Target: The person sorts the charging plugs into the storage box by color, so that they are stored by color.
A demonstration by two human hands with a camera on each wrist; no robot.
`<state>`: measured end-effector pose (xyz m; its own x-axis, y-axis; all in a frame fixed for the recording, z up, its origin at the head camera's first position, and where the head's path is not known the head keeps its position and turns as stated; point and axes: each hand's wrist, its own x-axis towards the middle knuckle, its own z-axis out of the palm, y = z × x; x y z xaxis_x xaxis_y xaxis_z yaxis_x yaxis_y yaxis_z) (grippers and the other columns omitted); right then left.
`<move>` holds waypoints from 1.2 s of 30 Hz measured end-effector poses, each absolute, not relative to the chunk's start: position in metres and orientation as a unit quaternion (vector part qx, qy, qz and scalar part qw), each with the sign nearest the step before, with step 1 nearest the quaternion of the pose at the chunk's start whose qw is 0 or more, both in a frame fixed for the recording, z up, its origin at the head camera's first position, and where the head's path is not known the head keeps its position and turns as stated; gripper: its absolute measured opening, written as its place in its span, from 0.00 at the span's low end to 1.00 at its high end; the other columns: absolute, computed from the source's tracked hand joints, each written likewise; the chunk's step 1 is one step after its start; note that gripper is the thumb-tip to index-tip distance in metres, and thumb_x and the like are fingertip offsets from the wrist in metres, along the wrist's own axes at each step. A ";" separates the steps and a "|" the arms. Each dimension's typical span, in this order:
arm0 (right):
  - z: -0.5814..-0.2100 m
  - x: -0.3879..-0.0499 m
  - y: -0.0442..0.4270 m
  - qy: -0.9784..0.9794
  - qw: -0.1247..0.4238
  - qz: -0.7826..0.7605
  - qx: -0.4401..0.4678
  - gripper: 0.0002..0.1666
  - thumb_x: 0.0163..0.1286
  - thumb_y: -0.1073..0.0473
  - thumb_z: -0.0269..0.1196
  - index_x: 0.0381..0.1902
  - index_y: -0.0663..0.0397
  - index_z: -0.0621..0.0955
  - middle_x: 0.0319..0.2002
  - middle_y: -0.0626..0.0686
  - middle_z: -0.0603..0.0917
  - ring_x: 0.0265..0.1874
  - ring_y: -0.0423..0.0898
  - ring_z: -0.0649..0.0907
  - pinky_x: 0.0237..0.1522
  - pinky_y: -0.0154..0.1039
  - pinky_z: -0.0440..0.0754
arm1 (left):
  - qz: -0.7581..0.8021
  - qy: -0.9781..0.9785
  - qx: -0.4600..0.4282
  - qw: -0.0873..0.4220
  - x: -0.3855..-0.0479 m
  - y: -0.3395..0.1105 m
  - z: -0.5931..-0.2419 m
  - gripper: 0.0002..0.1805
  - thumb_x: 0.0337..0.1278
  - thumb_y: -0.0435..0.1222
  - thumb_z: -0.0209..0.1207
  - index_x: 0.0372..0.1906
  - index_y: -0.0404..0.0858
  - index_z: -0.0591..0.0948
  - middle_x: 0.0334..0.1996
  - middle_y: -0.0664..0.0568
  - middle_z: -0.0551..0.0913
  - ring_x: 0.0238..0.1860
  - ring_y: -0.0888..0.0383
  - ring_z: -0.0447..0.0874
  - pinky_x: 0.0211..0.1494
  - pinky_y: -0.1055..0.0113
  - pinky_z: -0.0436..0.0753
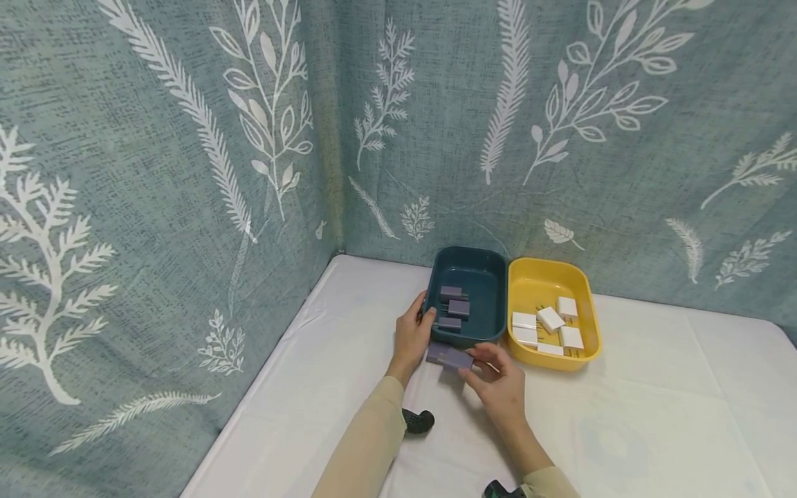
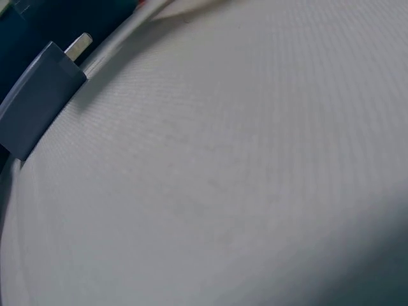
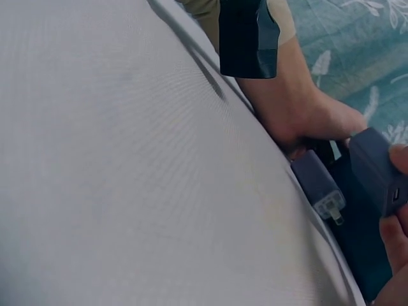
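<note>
My right hand (image 1: 500,387) pinches a purple-grey plug-in charger (image 1: 457,360) between thumb and fingers, just in front of the dark teal tray (image 1: 476,337). In the right wrist view the held charger (image 3: 373,167) shows a port in its end. A second purple-grey charger (image 3: 315,182) with metal prongs is beside it, close to the tray; the left wrist view also has a charger (image 2: 41,102) with one prong showing. My left hand (image 1: 411,337) grips the tray's left wall near its front corner. Inside the tray lie several purple-grey chargers (image 1: 459,308).
A yellow tray (image 1: 591,325) stands against the teal tray's right side and holds several white chargers (image 1: 551,319). Both stand on a white-covered table (image 1: 654,401). Behind and to the left hangs a leaf-patterned curtain (image 1: 436,138). Dark devices (image 1: 418,421) are worn at the wrists.
</note>
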<state>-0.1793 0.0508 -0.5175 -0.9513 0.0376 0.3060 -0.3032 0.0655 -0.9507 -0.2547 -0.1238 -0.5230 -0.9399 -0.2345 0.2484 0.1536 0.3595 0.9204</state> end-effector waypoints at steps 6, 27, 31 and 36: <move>-0.516 -0.181 0.051 -0.702 0.136 0.694 0.084 0.28 0.44 0.79 0.73 0.46 0.66 0.79 0.42 0.63 0.85 0.41 0.40 0.87 0.47 0.33 0.85 | -0.560 -0.810 0.021 0.173 -0.255 -0.125 -0.524 0.26 0.67 0.41 0.52 0.68 0.44 0.72 0.63 0.46 0.77 0.63 0.52 0.78 0.65 0.57 0.78; -0.501 -0.190 0.062 -0.714 0.158 0.679 0.061 0.28 0.47 0.74 0.74 0.48 0.62 0.80 0.44 0.59 0.86 0.43 0.33 0.85 0.49 0.25 0.82 | -0.573 -0.802 0.012 0.168 -0.255 -0.125 -0.526 0.26 0.68 0.41 0.52 0.69 0.43 0.71 0.63 0.46 0.77 0.63 0.52 0.78 0.65 0.57 0.77; -0.494 -0.191 0.062 -0.723 0.162 0.669 0.055 0.28 0.49 0.71 0.75 0.49 0.61 0.79 0.46 0.57 0.86 0.44 0.33 0.84 0.51 0.24 0.80 | -0.577 -0.801 0.014 0.162 -0.256 -0.125 -0.527 0.26 0.68 0.42 0.51 0.69 0.45 0.71 0.64 0.47 0.77 0.63 0.54 0.77 0.65 0.59 0.77; -0.487 -0.195 0.061 -0.730 0.166 0.661 0.039 0.27 0.50 0.69 0.75 0.49 0.57 0.80 0.46 0.54 0.87 0.45 0.34 0.84 0.51 0.23 0.80 | -0.572 -0.803 0.019 0.165 -0.256 -0.125 -0.525 0.26 0.67 0.41 0.52 0.69 0.44 0.71 0.64 0.46 0.77 0.63 0.53 0.77 0.66 0.58 0.77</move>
<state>-0.1953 0.0611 -0.4872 -0.9415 0.1625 0.2952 -0.2778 0.1218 -0.9529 -0.2563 -0.1248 -0.5254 -0.9446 -0.2195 0.2440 0.1590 0.3443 0.9253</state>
